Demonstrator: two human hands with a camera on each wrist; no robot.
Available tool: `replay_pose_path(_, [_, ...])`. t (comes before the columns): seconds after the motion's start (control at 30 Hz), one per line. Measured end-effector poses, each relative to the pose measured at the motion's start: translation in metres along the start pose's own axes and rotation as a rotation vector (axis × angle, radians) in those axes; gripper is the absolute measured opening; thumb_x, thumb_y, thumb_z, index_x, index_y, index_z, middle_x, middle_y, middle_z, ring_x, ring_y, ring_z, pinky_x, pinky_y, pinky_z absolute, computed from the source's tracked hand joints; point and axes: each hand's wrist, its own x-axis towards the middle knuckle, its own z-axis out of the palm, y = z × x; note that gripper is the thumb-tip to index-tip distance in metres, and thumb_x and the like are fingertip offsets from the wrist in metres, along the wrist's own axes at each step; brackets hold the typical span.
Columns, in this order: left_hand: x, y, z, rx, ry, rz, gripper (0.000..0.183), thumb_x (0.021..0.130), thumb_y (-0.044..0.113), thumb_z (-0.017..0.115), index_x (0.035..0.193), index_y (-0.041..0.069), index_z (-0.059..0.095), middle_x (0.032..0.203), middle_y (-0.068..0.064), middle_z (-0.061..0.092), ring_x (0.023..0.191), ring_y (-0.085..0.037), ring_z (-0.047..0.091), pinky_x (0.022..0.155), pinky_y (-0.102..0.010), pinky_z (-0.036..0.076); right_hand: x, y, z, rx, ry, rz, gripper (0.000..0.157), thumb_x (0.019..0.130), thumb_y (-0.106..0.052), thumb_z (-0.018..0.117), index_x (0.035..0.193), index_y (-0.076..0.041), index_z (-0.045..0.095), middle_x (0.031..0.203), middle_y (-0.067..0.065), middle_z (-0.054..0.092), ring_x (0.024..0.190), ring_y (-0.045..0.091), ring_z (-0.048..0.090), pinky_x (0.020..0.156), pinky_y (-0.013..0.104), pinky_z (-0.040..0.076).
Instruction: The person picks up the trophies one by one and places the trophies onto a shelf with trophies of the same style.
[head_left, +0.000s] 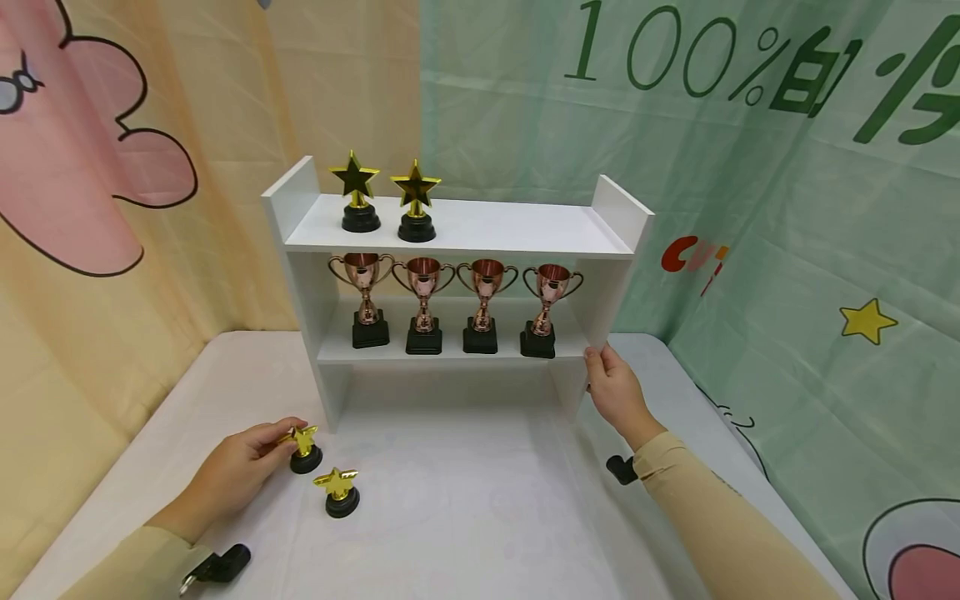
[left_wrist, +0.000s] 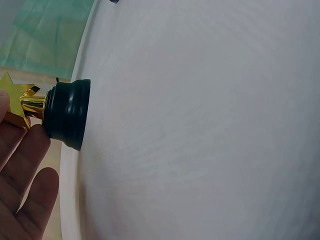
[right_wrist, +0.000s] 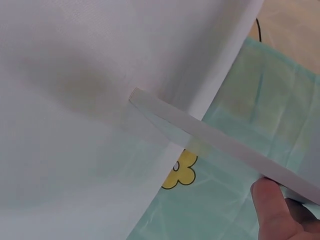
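My left hand (head_left: 238, 468) pinches a small gold star trophy (head_left: 303, 450) by its star. In the left wrist view, the black base (left_wrist: 67, 114) of this trophy shows close to the white tabletop. Beside it on the table stands a second gold star trophy (head_left: 340, 493). My right hand (head_left: 618, 392) grips the right side panel of a white shelf (head_left: 457, 362), its thumb (right_wrist: 270, 202) at the panel's edge in the right wrist view. Two star trophies (head_left: 360, 193) stand at the left of the shelf's top board. Several bronze cup trophies (head_left: 423, 300) line the middle board.
A white cloth covers the table (head_left: 465, 517) under the shelf. Behind it hang a yellow curtain (head_left: 232, 167) and a green curtain (head_left: 525, 117) with printed figures and lettering. The top board stretches bare to the right of its star trophies.
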Motion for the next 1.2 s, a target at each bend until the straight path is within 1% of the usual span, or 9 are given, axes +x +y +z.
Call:
replay_pose_path(0.1, [0.000, 0.000, 0.000, -0.001, 0.003, 0.002, 0.037, 0.101, 0.028, 0.073, 0.135, 0.014, 0.073, 0.135, -0.009, 0.074, 0.119, 0.012, 0.057, 0.090, 0.002, 0.037, 0.000, -0.002, -0.001, -0.009, -0.003, 0.002, 0.052, 0.115, -0.040, 0.038, 0.155, -0.008, 0.048, 0.140, 0.025, 0.062, 0.124, 0.044, 0.063, 0.102, 0.056, 0.057])
replay_pose_path(0.23, [-0.002, 0.000, -0.001, 0.030, 0.021, -0.004, 0.035, 0.101, 0.027, 0.074, 0.134, 0.016, 0.074, 0.134, -0.009, 0.074, 0.118, 0.000, 0.064, 0.088, -0.004, 0.044, 0.001, -0.007, -0.003, -0.025, -0.001, 0.002, 0.050, 0.115, -0.039, 0.039, 0.154, -0.009, 0.050, 0.141, 0.024, 0.063, 0.124, 0.043, 0.064, 0.100, 0.054, 0.059])
replay_pose_path(0.3, [-0.003, 0.000, -0.002, 0.040, 0.038, -0.001, 0.033, 0.101, 0.026, 0.074, 0.133, 0.018, 0.074, 0.133, -0.010, 0.074, 0.117, 0.000, 0.064, 0.087, -0.006, 0.045, 0.002, -0.009, -0.003, -0.046, 0.014, -0.005, 0.047, 0.115, -0.037, 0.041, 0.152, -0.011, 0.052, 0.141, 0.022, 0.064, 0.118, 0.042, 0.066, 0.095, 0.050, 0.061])
replay_pose_path(0.5, [-0.004, -0.001, -0.006, 0.016, 0.103, 0.055, 0.031, 0.099, 0.020, 0.076, 0.129, 0.016, 0.076, 0.129, -0.011, 0.076, 0.112, 0.024, 0.049, 0.086, 0.002, 0.037, 0.004, -0.012, -0.001, -0.133, 0.104, -0.090, 0.040, 0.112, -0.028, 0.047, 0.149, -0.013, 0.053, 0.146, 0.018, 0.064, 0.119, 0.038, 0.069, 0.089, 0.047, 0.057])
replay_pose_path(0.67, [-0.003, 0.002, -0.011, -0.008, 0.141, 0.115, 0.029, 0.098, 0.015, 0.076, 0.127, 0.011, 0.076, 0.125, -0.014, 0.077, 0.106, 0.026, 0.051, 0.081, 0.001, 0.042, 0.004, -0.009, 0.001, -0.132, 0.161, -0.158, 0.059, 0.111, -0.022, 0.050, 0.167, -0.026, 0.031, 0.153, 0.017, 0.058, 0.110, 0.037, 0.072, 0.081, 0.048, 0.061])
replay_pose_path(0.73, [-0.003, 0.006, -0.014, -0.018, 0.154, 0.138, 0.029, 0.097, 0.012, 0.076, 0.126, 0.010, 0.076, 0.122, -0.015, 0.077, 0.102, 0.023, 0.055, 0.077, -0.002, 0.045, 0.005, -0.008, 0.002, -0.117, 0.169, -0.179, 0.069, 0.111, -0.020, 0.050, 0.170, -0.032, 0.017, 0.157, 0.018, 0.054, 0.111, 0.037, 0.073, 0.083, 0.050, 0.062])
replay_pose_path(0.83, [-0.002, 0.013, -0.021, -0.025, 0.177, 0.172, 0.029, 0.096, 0.009, 0.076, 0.125, 0.010, 0.076, 0.116, -0.012, 0.078, 0.096, 0.020, 0.058, 0.074, -0.005, 0.048, 0.005, -0.008, 0.002, -0.102, 0.177, -0.201, 0.073, 0.111, -0.018, 0.051, 0.170, -0.036, 0.012, 0.159, 0.018, 0.051, 0.126, 0.035, 0.068, 0.092, 0.054, 0.061])
replay_pose_path(1.1, [0.002, 0.040, -0.032, -0.035, 0.204, 0.254, 0.031, 0.095, 0.006, 0.077, 0.126, 0.012, 0.076, 0.112, 0.006, 0.077, 0.088, 0.012, 0.064, 0.074, -0.006, 0.051, 0.003, -0.009, 0.004, -0.083, 0.189, -0.221, 0.073, 0.110, -0.014, 0.053, 0.170, -0.033, 0.016, 0.158, 0.018, 0.052, 0.134, 0.035, 0.063, 0.096, 0.056, 0.059])
replay_pose_path(1.2, [0.004, 0.053, -0.034, -0.044, 0.206, 0.272, 0.032, 0.095, 0.005, 0.077, 0.125, 0.013, 0.076, 0.107, 0.006, 0.078, 0.083, 0.008, 0.065, 0.072, -0.009, 0.052, 0.002, -0.010, 0.004, -0.084, 0.189, -0.214, 0.072, 0.110, -0.013, 0.053, 0.170, -0.029, 0.018, 0.158, 0.018, 0.052, 0.134, 0.035, 0.063, 0.096, 0.057, 0.059])
